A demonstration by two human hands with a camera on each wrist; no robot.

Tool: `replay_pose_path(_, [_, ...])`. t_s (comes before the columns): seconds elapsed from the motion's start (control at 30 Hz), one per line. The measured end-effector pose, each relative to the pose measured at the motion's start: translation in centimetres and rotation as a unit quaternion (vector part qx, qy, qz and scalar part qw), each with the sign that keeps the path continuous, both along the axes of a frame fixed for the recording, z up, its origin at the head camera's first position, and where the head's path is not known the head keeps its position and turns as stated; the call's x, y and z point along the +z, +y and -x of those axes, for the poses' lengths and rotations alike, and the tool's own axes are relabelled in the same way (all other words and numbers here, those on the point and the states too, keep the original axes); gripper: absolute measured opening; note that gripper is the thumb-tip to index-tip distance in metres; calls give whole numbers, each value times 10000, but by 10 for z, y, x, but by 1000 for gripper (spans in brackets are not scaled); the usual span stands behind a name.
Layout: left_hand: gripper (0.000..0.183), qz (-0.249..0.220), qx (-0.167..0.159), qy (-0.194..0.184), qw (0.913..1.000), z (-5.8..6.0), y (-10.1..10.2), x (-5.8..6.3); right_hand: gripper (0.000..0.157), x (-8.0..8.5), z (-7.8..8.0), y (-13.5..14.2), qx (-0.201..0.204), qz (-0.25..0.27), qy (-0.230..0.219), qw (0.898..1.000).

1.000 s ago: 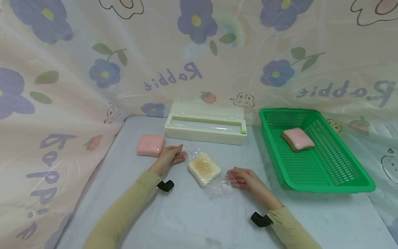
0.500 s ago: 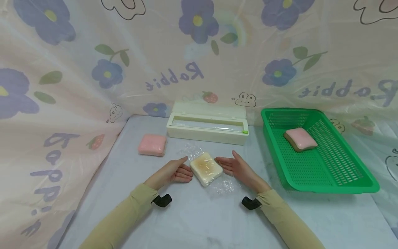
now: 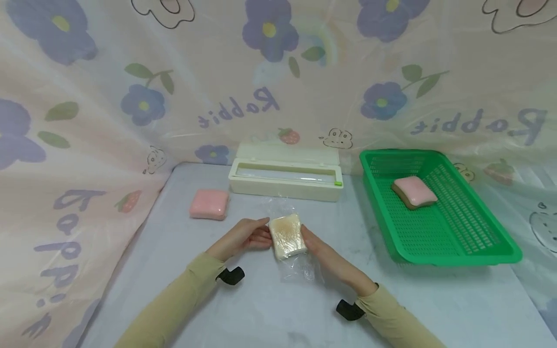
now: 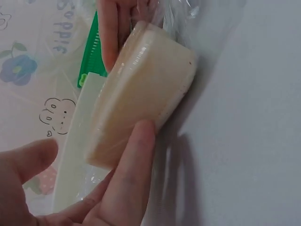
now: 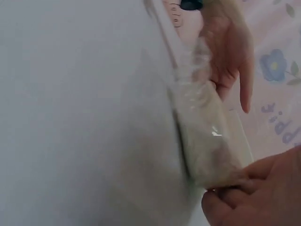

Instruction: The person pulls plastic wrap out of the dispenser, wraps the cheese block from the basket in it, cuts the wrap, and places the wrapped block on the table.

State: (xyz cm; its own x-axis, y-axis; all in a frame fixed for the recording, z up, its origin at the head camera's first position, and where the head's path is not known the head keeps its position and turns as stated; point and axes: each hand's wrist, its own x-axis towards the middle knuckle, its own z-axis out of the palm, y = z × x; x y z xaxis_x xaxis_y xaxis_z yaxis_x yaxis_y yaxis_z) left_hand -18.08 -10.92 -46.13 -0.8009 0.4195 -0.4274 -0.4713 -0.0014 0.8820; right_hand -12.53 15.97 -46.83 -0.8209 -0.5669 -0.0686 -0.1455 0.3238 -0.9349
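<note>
A cream bread slice [image 3: 287,237] with a toasted brown patch lies between both hands, wrapped in clear plastic film [image 3: 298,268] whose crumpled ends stick out front and back. My right hand [image 3: 332,256] holds the slice by its right edge; in the right wrist view its fingers [image 5: 254,172] pinch one corner. At the left edge, my left hand [image 3: 243,238] touches the slice with a straight finger [image 4: 136,155], its thumb standing apart. A pink-topped bread slice [image 3: 209,204] sits farther left, beyond the left hand.
Behind the hands stands a white cling film box [image 3: 285,186] with its lid up and a roll inside. At the right, a green plastic basket [image 3: 457,258] contains another pink-topped slice [image 3: 415,191]. A flower-printed curtain [image 3: 235,58] hangs along the back and left.
Both hands have closed in on the wrapped slice from either side. The slice has turned so its sides are nearly square to the table. My right hand has taken hold of its right edge.
</note>
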Motion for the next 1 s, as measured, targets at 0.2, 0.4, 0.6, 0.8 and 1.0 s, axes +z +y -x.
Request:
replay_pose_path(0.2, [37,214,-88,-3,9997,13,4,-10,51,-2,-4,11,48,-634,1029,9927])
replay_pose_path(0.4, [37,218,22,-45,9998,20,4,-13,77,-4,-3,32,807,-2074,3505,9098])
replay_pose_path(0.6, [35,224,-17,37,9997,22,7,-12,86,1,-4,24,1689,-3156,4921,7936])
replay_pose_path(0.8, [33,313,41,56,9995,21,8,-12,84,5,-8,8,2039,-3197,5368,7537])
replay_pose_path(1.0, [32,379,108,52,9992,21,9,-14,58,0,-8,-4,2149,-2800,5638,7466])
